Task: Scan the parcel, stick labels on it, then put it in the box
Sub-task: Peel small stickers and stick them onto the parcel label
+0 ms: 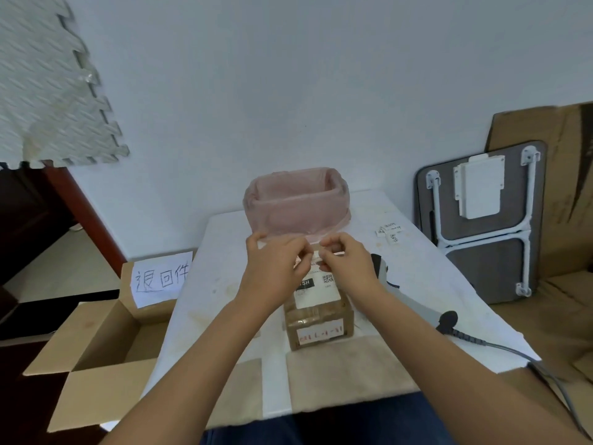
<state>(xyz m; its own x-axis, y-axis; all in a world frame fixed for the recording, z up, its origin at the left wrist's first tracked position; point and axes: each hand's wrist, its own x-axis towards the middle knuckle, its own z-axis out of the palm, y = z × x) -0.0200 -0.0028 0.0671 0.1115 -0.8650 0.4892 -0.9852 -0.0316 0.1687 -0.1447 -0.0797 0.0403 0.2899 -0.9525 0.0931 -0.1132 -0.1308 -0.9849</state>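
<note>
A small brown cardboard parcel (317,322) stands on the white table (442,277), with a white shipping label on top and a handwritten sticker on its near side. Above its far end, my left hand (277,266) and my right hand (345,260) pinch a small white label (316,254) between their fingertips. The label is partly hidden by the fingers. An open cardboard box (96,342) with a handwritten paper sign sits left of the table, below its level. A grey scanner (414,300) lies on the table to the right of my right wrist, its cable trailing off the edge.
A bin lined with a pink bag (296,200) stands at the table's far end. A few loose labels (390,232) lie at the far right of the table. A folded table (481,226) and flat cardboard (564,162) lean against the wall on the right.
</note>
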